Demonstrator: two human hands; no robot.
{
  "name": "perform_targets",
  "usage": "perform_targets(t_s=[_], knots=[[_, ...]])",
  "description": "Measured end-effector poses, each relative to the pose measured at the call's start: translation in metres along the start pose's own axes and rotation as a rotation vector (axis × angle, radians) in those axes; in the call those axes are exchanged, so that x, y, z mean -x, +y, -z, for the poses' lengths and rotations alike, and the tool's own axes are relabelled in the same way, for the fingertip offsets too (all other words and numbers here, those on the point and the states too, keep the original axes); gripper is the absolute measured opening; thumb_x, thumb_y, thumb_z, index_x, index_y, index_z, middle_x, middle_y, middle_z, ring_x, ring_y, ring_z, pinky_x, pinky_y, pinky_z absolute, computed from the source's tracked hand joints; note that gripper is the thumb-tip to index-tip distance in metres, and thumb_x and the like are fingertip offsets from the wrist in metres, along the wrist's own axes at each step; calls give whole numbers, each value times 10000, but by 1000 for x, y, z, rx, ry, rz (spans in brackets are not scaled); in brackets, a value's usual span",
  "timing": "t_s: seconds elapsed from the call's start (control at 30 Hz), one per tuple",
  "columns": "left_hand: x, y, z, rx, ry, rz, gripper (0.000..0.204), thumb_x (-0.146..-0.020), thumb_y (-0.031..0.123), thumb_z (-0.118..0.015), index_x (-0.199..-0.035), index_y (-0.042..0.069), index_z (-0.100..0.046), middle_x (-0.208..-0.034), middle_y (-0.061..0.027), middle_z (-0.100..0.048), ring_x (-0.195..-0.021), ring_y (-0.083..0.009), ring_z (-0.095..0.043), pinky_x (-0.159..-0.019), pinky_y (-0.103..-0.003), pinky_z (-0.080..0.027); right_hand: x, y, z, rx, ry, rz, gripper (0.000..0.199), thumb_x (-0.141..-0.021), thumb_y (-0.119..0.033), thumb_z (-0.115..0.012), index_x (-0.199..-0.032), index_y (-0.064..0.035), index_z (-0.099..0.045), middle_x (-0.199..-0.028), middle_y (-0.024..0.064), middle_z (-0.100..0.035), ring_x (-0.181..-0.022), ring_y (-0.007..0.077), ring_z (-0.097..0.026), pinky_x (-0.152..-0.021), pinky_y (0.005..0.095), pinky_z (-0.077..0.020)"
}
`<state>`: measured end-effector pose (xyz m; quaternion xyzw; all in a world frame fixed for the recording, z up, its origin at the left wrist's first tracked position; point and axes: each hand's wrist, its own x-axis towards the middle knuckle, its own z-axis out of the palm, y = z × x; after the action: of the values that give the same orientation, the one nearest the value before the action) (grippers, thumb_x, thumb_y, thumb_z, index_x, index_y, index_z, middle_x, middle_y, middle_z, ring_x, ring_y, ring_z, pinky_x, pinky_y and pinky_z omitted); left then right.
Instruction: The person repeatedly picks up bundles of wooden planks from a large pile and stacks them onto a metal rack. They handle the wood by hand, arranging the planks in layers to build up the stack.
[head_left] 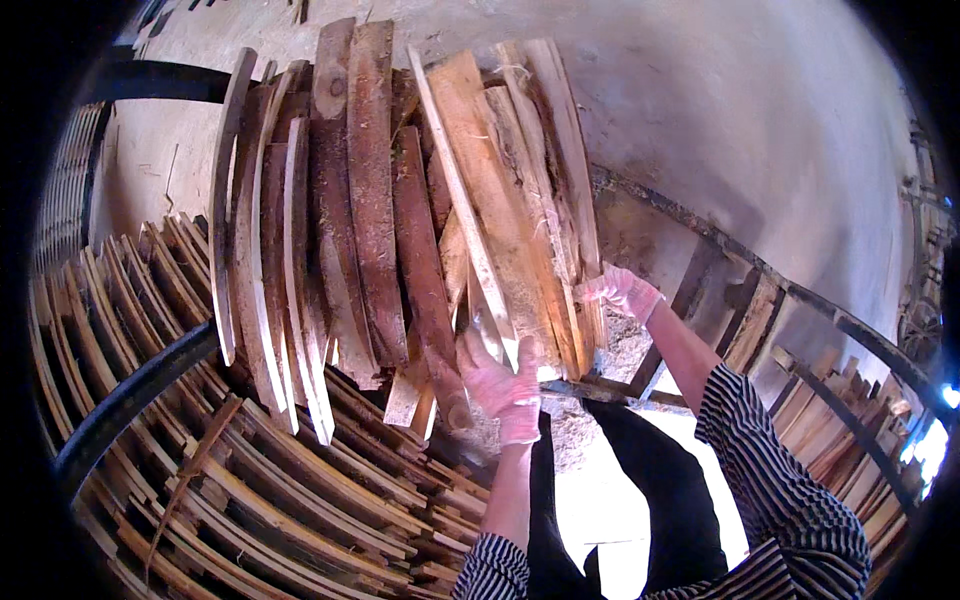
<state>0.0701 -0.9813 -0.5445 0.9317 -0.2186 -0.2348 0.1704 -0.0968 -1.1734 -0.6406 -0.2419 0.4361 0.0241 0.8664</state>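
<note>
A thick row of rough wooden boards, many with bark, leans upright in front of me. My left hand (503, 390), in a thin pale glove, is at the lower end of a narrow pale board (462, 195), thumb to one side and fingers to the other. At the right side of the row, my right hand (628, 293), gloved alike, has its fingertips curled on the edge of the outermost board (565, 150). Between the hands stands a wide orange-tan board (490, 170). Bark-covered boards (372, 180) stand to the left.
Long stacked wood strips (290, 490) fill the lower left, with a dark curved metal bar (130, 405) across them. A dark metal frame (760, 265) runs along the right, and more cut boards (850, 430) stand beyond it. Sawdust (575, 435) lies near my legs.
</note>
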Motion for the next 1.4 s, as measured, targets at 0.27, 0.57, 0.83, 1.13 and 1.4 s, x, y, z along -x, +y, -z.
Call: perform_targets(t_s=[0.27, 0.57, 0.83, 1.13, 1.4], knots=[[-47, -22, -17, 374, -404, 181, 894, -824, 578, -761, -1410, -41, -492, -1149, -268, -680, -1042, -335, -681, -927, -425, -519, 9, -19, -23, 72, -75, 59, 776, -769, -193, -896, -1430, -42, -518, -1304, 74, -643, -1171, 187, -606, -1042, 343, -460], [-66, -54, -35, 1507, -741, 436, 557, -940, 306, -722, -1404, 63, -531, -1234, -74, -648, -1101, -203, -638, -970, -344, -533, 18, -10, -20, 212, 16, 27, 781, -776, -176, -877, -1441, -35, -494, -1328, 75, -627, -1170, 189, -612, -1025, 356, -484], [-37, -2, 0, 1159, -832, 220, 507, -852, 214, -829, -1257, 7, -607, -1175, -69, -663, -1067, -165, -645, -927, -313, -541, 60, -36, -41, 87, -59, 134, 1026, -695, -396, -921, -1520, -76, -403, -1422, 92, -561, -1296, 229, -521, -1110, 435, -404], [76, 47, 68, 1413, -1003, 453, 691, -858, 272, -828, -1403, 27, -482, -1210, -67, -647, -1065, -189, -648, -941, -357, -549, 208, -37, -102, 105, 24, 86, 1138, -724, -377, -913, -1589, -73, -239, -1496, 95, -473, -1349, 240, -458, -1140, 402, -367], [212, 77, 120, 1413, -986, 629, 629, -914, 360, -767, -1394, 21, -543, -1262, -80, -658, -1169, -222, -622, -1035, -382, -497, 336, -40, -133, 46, -62, -68, 863, -846, -237, -827, -1516, 5, -339, -1380, 132, -570, -1222, 205, -582, -1064, 350, -462]])
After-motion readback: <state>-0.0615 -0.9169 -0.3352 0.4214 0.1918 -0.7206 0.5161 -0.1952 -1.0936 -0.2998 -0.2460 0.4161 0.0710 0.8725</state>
